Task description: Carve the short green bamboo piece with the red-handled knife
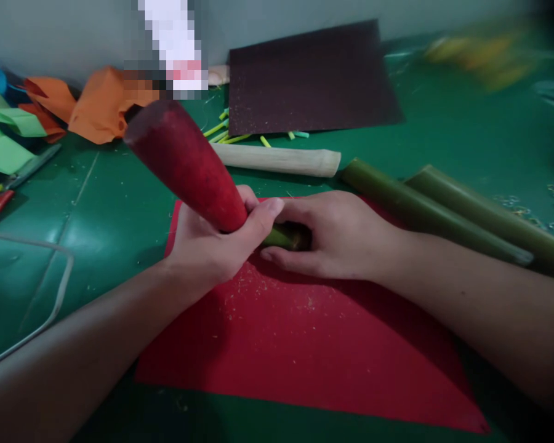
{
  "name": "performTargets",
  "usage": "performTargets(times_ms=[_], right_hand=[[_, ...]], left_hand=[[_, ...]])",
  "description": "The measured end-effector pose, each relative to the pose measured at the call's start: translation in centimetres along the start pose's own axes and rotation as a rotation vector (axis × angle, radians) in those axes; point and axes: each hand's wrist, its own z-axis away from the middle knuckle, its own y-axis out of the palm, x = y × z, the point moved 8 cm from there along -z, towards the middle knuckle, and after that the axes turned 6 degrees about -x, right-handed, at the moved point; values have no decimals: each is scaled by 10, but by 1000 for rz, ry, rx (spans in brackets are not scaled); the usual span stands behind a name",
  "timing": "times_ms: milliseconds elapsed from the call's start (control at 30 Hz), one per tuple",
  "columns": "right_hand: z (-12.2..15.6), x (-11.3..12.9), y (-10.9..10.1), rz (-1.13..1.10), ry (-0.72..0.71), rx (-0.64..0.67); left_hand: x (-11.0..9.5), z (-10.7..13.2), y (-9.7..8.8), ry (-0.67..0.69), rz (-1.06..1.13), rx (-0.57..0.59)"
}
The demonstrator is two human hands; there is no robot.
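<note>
Our left hand (212, 251) is wrapped around the lower end of a red cylinder (189, 163), which slants up and away from us; our right hand (344, 234) curls, thumb and fingers, around a short green tube (281, 236) just beside the left thumb; the tube's far end is hidden under our hands, so we cannot tell whether it touches the cylinder; below both hands lies a red sheet (300, 363) flecked with shavings; beyond the right hand, two green stalks (436, 209) (503, 215) are partly covered by our forearm or cut off; farther out, a yellow shape (480, 55) is too blurred to name.
</note>
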Motion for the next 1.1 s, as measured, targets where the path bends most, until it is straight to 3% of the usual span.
performTargets(times_ms=[333, 467, 767, 1100], right_hand=[[-1, 0, 1, 37, -6, 5], [3, 5, 0, 128, -3, 18], [7, 17, -5, 233, -121, -115], [5, 13, -3, 138, -100, -64]], left_hand=[[1, -6, -3, -85, -19, -28], [0, -5, -2, -92, 5, 12], [-5, -3, 6, -55, 2, 149], [3, 0, 0, -44, -21, 49]])
